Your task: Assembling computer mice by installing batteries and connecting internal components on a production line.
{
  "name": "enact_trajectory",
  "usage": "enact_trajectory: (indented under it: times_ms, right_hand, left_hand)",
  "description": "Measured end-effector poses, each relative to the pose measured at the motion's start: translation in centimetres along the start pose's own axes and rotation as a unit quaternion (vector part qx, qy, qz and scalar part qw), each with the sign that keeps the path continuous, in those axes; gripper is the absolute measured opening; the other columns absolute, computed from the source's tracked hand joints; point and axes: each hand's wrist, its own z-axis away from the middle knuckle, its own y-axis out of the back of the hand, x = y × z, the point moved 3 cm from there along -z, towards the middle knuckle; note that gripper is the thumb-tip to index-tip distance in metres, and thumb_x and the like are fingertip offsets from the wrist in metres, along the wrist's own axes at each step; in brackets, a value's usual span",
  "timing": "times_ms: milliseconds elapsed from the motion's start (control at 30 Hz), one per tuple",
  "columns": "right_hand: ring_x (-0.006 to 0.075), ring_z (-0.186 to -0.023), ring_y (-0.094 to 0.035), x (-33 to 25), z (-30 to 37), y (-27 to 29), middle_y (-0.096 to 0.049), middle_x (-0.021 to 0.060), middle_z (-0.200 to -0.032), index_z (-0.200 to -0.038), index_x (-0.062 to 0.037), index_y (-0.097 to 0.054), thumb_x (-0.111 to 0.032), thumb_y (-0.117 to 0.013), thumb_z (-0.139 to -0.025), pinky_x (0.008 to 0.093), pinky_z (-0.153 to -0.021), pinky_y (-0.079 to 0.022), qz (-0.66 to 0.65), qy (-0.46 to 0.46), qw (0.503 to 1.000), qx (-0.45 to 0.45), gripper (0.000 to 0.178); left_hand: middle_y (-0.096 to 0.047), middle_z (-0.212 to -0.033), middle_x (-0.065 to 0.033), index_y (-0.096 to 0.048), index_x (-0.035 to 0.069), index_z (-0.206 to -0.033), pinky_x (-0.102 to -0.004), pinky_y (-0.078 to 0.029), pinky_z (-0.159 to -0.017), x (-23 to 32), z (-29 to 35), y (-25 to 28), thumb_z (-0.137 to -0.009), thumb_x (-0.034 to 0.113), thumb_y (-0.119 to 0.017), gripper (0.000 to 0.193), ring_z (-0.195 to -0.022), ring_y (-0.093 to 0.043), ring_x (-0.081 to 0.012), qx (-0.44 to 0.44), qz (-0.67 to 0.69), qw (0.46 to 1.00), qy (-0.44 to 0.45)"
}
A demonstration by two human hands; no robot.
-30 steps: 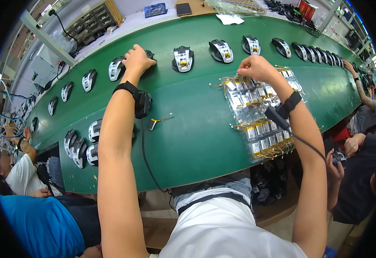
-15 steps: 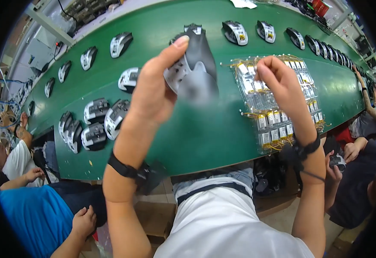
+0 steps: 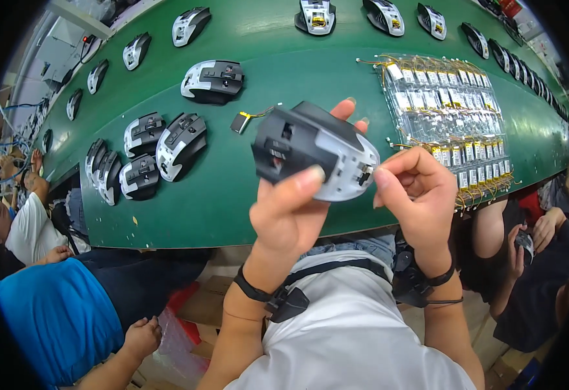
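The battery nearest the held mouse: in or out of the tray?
Out: the battery lies on the green table left of the mouse, apart from the tray.

Bright, even indoor light, strong fisheye bend
The green table curves toward the dark border; glints fleck the clear plastic tray, the held mouse looks bright on its pale shell, and the outer edges blur.
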Motion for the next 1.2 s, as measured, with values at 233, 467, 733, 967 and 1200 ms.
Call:
enact_trajectory:
  times_ms: [233,467,733,967,1200]
  right_hand:
    - [0.0041,-0.065,-0.058,0.7,0.2,-1.6,-0.062,0.0008,-0.072,-0.08,0.0006,-0.057,-0.001,-0.069,-0.081,0.0192,-0.061,-0.049,0.093,0.105,0.988,0.064,0.012]
    - [0.0013,-0.061,-0.051,1.2,-0.1,-1.5,-0.06,-0.0001,-0.069,-0.076,-0.0001,-0.054,-0.002,-0.07,-0.08,0.0187,-0.055,-0.044,0.047,0.056,0.996,0.056,0.017]
    - [0.0002,-0.061,-0.05,1.6,-0.6,-1.8,-0.057,-0.0018,-0.067,-0.075,-0.0006,-0.053,-0.001,-0.069,-0.08,0.0172,-0.053,-0.04,0.02,0.026,0.998,0.057,0.016]
    - [0.0003,-0.062,-0.052,2.4,-0.8,-1.8,-0.059,-0.0009,-0.07,-0.078,0.0003,-0.056,-0.002,-0.068,-0.081,0.0168,-0.054,-0.042,-0.025,-0.013,0.998,0.05,0.013]
    - [0.0018,-0.066,-0.058,2.7,-1.0,-1.9,-0.063,0.0023,-0.074,-0.081,0.0012,-0.059,-0.005,-0.07,-0.083,0.017,-0.057,-0.047,-0.021,-0.03,0.999,0.038,0.013]
  left_hand:
    - [-0.041,-0.141,-0.0243,-0.041,0.002,-0.136,-0.0473,-0.037,-0.107,0.1,0.8,-0.2,-0.069,0.014,-0.066,0.073,-0.131,-0.042,-0.0367,-0.025,-0.106,0.99,-0.092]
    - [-0.044,-0.135,-0.0283,-0.034,0.013,-0.126,-0.051,-0.036,-0.107,0.0,0.9,0.3,-0.072,0.018,-0.075,0.067,-0.129,-0.043,-0.0405,-0.059,-0.199,0.968,-0.142]
    - [-0.044,-0.133,-0.0283,-0.033,0.015,-0.125,-0.0515,-0.036,-0.107,0.0,0.7,0.3,-0.072,0.014,-0.074,0.067,-0.127,-0.044,-0.0405,-0.079,-0.238,0.953,-0.172]
    - [-0.044,-0.135,-0.0269,-0.036,0.015,-0.133,-0.0521,-0.036,-0.106,-0.2,0.5,0.8,-0.072,0.013,-0.071,0.071,-0.127,-0.044,-0.0425,-0.065,-0.204,0.965,-0.151]
    - [-0.041,-0.139,-0.0177,-0.04,0.007,-0.139,-0.0531,-0.035,-0.108,-0.1,0.4,1.5,-0.067,0.025,-0.063,0.078,-0.133,-0.037,-0.0417,0.0,-0.193,0.976,-0.104]
